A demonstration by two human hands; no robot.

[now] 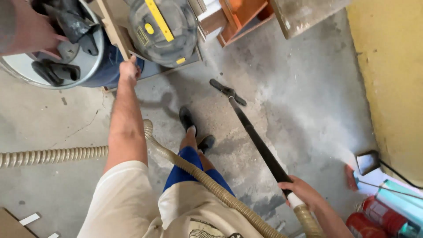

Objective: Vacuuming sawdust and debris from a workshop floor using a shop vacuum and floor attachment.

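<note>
My right hand (304,191) grips the upper end of a long black vacuum wand (255,136). Its floor nozzle (227,91) rests on the dusty concrete floor ahead of my feet. A ribbed beige hose (198,174) runs from the wand across my lap and off to the left. My left hand (129,69) reaches forward, closed against the edge of a wooden frame (115,31) next to a blue drum (103,66). A grey and yellow vacuum canister (163,28) sits just beyond.
A round metal tray (26,72) with dark tools lies top left. Orange wooden shelving (244,17) stands at the back. A yellow wall (392,79) runs on the right, with red cans (374,213) and a dustpan (368,162) at its foot.
</note>
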